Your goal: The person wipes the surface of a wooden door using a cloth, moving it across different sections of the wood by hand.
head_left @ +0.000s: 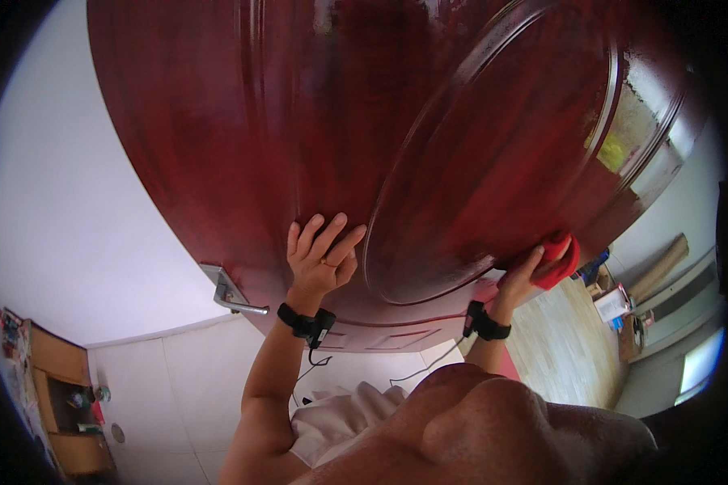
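Note:
A glossy dark red door (340,137) with curved raised mouldings fills most of the view. My left hand (319,250) lies flat against its surface, fingers spread, with a ring on one finger. Farther right, my right hand (527,275) grips a bright red cloth (560,260) and presses it at the door near the lower end of the oval moulding (396,299). Part of the cloth is hidden behind the fingers. A metal lever handle (233,291) sits on the door to the left of my left hand.
Black straps with small devices and cables circle both wrists. At far left stands a wooden cabinet (57,360) with items on it, over white floor tiles (178,388). Past the door at right are a wood-look floor (566,339), boxes (613,303) and a long brown roll (660,267).

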Motion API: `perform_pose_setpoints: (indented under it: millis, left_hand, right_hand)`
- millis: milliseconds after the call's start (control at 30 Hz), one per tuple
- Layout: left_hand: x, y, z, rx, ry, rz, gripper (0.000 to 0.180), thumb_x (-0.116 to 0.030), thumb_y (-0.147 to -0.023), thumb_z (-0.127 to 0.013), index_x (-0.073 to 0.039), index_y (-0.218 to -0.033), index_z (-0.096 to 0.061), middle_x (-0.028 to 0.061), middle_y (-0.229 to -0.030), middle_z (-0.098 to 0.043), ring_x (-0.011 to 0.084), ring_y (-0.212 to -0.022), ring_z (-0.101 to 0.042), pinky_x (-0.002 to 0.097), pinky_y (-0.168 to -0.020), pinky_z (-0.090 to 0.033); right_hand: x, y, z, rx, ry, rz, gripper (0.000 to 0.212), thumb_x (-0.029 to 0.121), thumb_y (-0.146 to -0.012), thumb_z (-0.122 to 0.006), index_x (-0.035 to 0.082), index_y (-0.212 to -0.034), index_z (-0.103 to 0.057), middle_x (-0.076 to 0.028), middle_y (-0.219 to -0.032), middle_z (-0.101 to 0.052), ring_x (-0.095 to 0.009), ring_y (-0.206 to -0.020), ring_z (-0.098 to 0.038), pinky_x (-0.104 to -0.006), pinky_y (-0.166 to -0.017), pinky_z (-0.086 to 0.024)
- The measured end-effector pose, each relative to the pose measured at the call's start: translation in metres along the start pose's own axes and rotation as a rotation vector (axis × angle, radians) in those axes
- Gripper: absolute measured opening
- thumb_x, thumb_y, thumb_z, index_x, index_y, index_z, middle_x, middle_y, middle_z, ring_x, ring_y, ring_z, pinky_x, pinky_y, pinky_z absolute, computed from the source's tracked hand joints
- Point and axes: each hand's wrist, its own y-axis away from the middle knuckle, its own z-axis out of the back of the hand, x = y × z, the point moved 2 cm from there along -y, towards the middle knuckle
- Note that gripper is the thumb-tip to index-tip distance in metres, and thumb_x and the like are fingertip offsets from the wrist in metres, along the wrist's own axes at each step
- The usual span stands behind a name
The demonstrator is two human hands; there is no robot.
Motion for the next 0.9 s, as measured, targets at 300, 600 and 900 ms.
perform_pose_setpoints:
  millis: [300, 600, 900]
  left_hand:
    - [0.003, -0.002, -0.006, 0.016, 0.063, -0.002, 0.037, -0.024, -0.090, -0.054, -0.036, -0.123, -0.070, -0.0067, -0.142, -0.056, 0.0199, -0.138, -0.043, 0.0439, -0.121, -0.021]
    - [0.010, 0.003, -0.008, -0.015, 0.062, 0.001, 0.033, -0.027, -0.092, -0.054, -0.036, -0.119, -0.072, -0.0067, -0.139, -0.059, 0.0188, -0.137, -0.045, 0.0425, -0.122, -0.021]
    - [0.012, 0.006, -0.005, 0.021, 0.044, -0.085, 0.032, -0.028, -0.093, -0.055, -0.033, -0.121, -0.071, -0.0015, -0.143, -0.056, 0.0253, -0.141, -0.040, 0.0475, -0.122, -0.019]
  right_hand:
    - [0.022, 0.133, -0.062, 0.352, 0.291, 0.485, 0.056, 0.011, -0.089, -0.063, 0.001, -0.143, -0.048, -0.018, -0.143, -0.052, -0.037, -0.131, -0.046, -0.0484, -0.111, -0.033]
    - [0.060, 0.065, -0.049, 0.152, 0.099, 0.530, 0.051, 0.012, -0.085, -0.072, 0.003, -0.132, -0.054, -0.016, -0.136, -0.054, -0.037, -0.129, -0.048, -0.0500, -0.111, -0.034]
    - [0.134, 0.008, -0.073, 0.070, 0.094, 0.280, 0.055, 0.018, -0.096, -0.059, 0.003, -0.147, -0.045, -0.020, -0.143, -0.051, -0.029, -0.116, -0.053, -0.0390, -0.098, -0.041]
